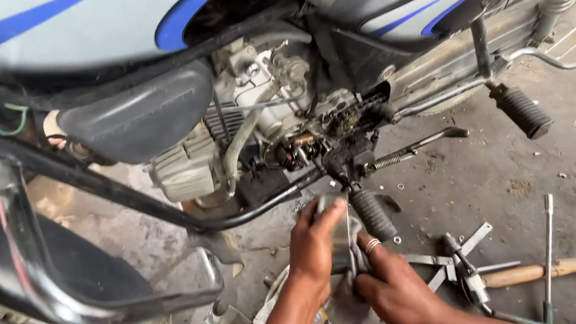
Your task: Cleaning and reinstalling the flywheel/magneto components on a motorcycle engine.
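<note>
Both hands, left hand (pixel 314 246) and right hand (pixel 393 288), pinch what looks like a curved, dull-grey metal cover (pixel 337 237) beside the ribbed rubber footpeg (pixel 372 214).

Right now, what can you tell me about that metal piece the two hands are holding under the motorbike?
The metal piece is a grey, dull, curved part, apparently a cover plate, smudged with grime. It is held roughly upright just below the motorbike's engine, beside the ribbed black footpeg. The left hand grips its upper edge, the fingers curled over the top, and the right hand, wearing a ring, supports it from below. Much of it is hidden by the hands, so its full shape cannot be told.
</note>
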